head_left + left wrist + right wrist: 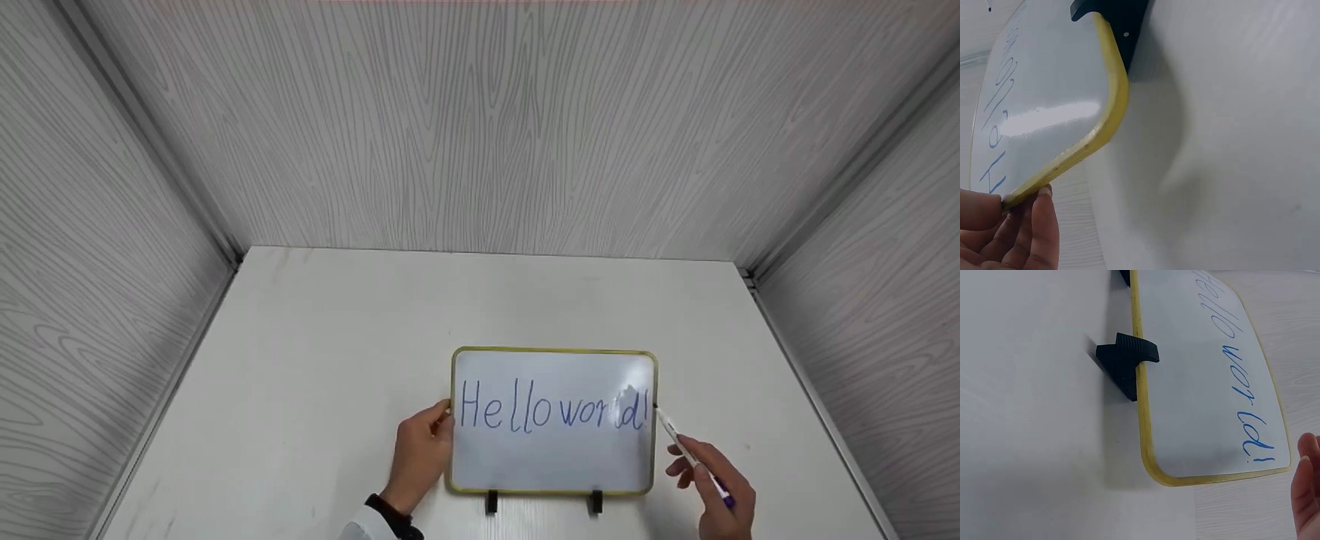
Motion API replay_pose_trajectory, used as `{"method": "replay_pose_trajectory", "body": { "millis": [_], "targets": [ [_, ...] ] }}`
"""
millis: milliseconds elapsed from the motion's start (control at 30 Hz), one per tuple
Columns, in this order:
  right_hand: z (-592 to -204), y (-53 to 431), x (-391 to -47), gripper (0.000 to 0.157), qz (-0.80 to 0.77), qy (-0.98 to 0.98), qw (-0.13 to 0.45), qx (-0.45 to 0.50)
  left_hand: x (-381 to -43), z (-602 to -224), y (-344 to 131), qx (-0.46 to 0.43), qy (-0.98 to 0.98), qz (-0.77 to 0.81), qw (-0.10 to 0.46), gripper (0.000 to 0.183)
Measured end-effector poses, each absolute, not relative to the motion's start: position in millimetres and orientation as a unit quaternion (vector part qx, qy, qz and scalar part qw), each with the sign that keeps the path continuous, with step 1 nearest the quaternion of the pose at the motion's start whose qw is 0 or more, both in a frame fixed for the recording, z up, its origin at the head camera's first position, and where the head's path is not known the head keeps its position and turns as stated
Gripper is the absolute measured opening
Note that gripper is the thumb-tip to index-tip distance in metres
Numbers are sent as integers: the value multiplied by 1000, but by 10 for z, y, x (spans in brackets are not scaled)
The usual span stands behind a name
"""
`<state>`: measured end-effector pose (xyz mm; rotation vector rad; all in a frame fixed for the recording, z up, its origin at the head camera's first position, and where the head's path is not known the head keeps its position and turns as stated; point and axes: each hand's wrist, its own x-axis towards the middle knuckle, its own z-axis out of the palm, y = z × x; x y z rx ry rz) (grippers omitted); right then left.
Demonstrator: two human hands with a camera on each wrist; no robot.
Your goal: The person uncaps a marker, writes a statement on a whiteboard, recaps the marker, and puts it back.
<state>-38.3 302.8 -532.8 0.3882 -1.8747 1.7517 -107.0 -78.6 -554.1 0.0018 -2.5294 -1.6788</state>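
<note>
A small whiteboard [551, 461] with a yellow frame stands tilted back, with "Hello world!" handwritten on it in blue. My left hand [421, 454] pinches its left edge; the left wrist view shows the thumb [979, 211] in front and the fingers behind. Off the board's right side, my right hand [716, 480] holds a white marker [668, 424] with a purple end. The marker's dark tip is at or very near the right frame edge; whether it touches cannot be told. Only fingertips of the right hand show in the right wrist view, without the marker.
Two black stand feet, one on the left [492, 502] and one on the right [596, 502], hook over the board's bottom edge. They rest on a white table [337, 315]. Grey wood-grain panels enclose the table at the back [480, 135], left and right.
</note>
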Motion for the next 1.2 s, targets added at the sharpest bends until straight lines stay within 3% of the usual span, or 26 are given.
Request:
{"method": "replay_pose_trajectory", "body": {
  "millis": [167,367,500,600,700,833,933,1133,1200],
  "targets": [
    [-5373,3026,-390,32,667,-678,260,171,-1072,-5530,-798,6,-835,-547,53,29],
    [-5290,2973,-308,30,635,-738,206,98,-1058,-5509,-809,15,-846,-531,40,28],
    [-5291,2909,-314,27,570,-784,229,92,-1035,-5493,-806,27,-862,-505,35,29],
    [-5309,2866,-317,29,513,-820,240,82,-982,-5468,-791,33,-882,-468,51,31],
    [-5302,2821,-281,29,494,-843,211,41,-890,-5444,-756,28,-900,-424,98,26],
    [-5260,2782,-219,32,481,-864,150,-12,-716,-5444,-698,-39,-904,-383,184,15],
    [-5253,2776,-204,38,446,-884,139,1,-577,-5474,-659,-128,-896,-366,217,18],
    [-5301,2781,-210,42,416,-895,150,60,-375,-5572,-572,-302,-890,-315,132,6],
    [-5315,2783,-205,43,422,-891,150,72,-330,-5626,-533,-357,-886,-273,119,10]
  ]
}}
